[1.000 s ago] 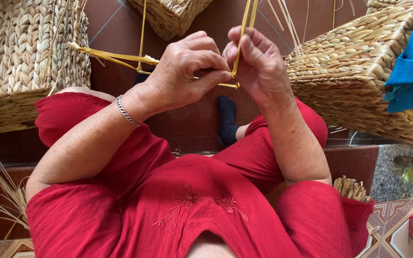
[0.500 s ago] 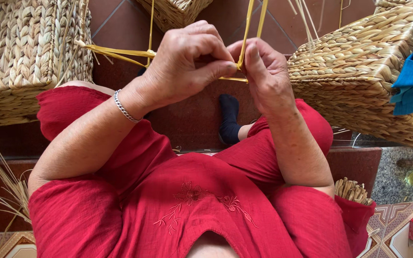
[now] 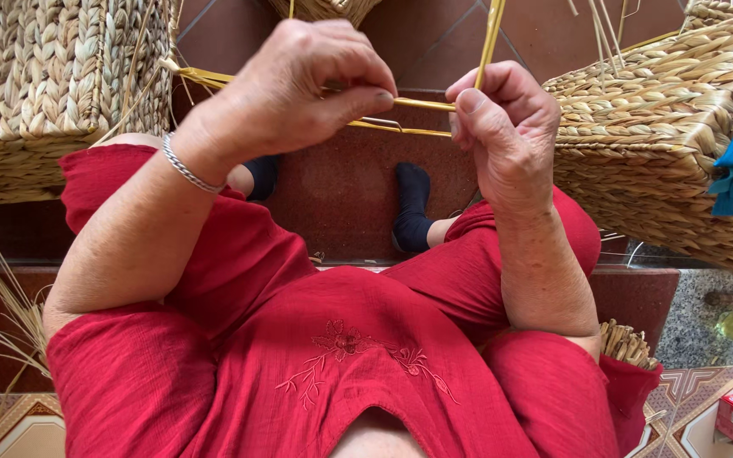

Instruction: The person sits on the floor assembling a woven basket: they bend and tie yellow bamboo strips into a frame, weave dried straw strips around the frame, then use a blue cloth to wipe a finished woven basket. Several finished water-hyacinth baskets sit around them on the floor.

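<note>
Yellow straw strands now stretch wider as the hands part: left hand pinches one end, right hand pinches the upright strand, between woven baskets.

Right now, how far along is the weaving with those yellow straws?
Done: two finished woven baskets sit to the sides, one at left and one at right. In hand: the left hand pinches the crossing yellow straws, and the right hand holds an upright straw. Left: only a few bare straws are joined, so nearly all weaving remains; loose dry stalks lie at lower left.
</note>
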